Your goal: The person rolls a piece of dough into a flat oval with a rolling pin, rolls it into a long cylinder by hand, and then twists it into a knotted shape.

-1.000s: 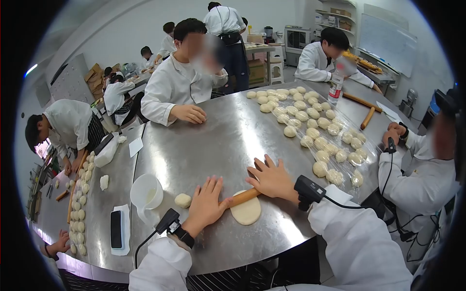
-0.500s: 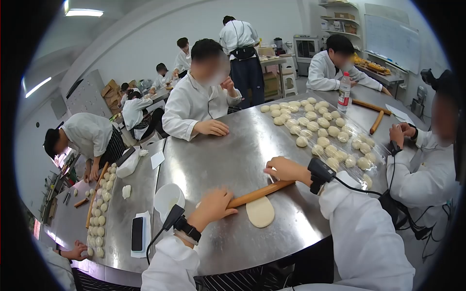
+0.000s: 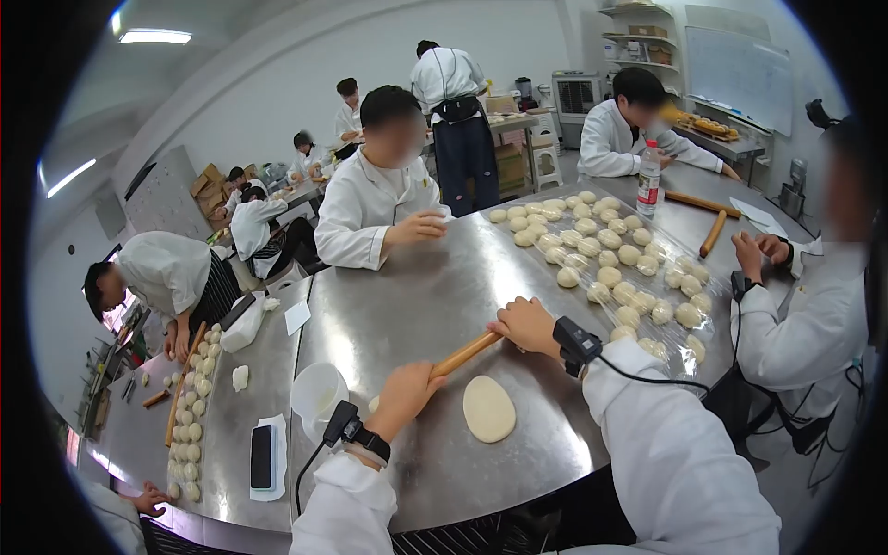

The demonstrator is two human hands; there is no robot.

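Observation:
My left hand [image 3: 407,398] is closed around the left part of a wooden rolling pin [image 3: 465,354]. Over its far right end, the fingers of my right hand [image 3: 527,326] are curled. A flat oval of dough [image 3: 489,409] lies on the steel table just nearer to me than the pin, with a strip of bare metal between them. Beside my left wrist stands a white plastic bowl [image 3: 303,396]; a bit of pale dough [image 3: 374,404] shows partly behind my left hand.
Many dough balls [image 3: 609,239] lie under clear wrap on the right, near a bottle [image 3: 648,180] and two more rolling pins [image 3: 712,233]. A phone [image 3: 263,458] rests at left, by a long row of dough balls [image 3: 192,407]. Co-workers in white surround the tables.
The rolling pin has come off the dough and moved away from me, both hands with it. The dough now lies uncovered. Across the table, a person's hand has lifted from the tabletop.

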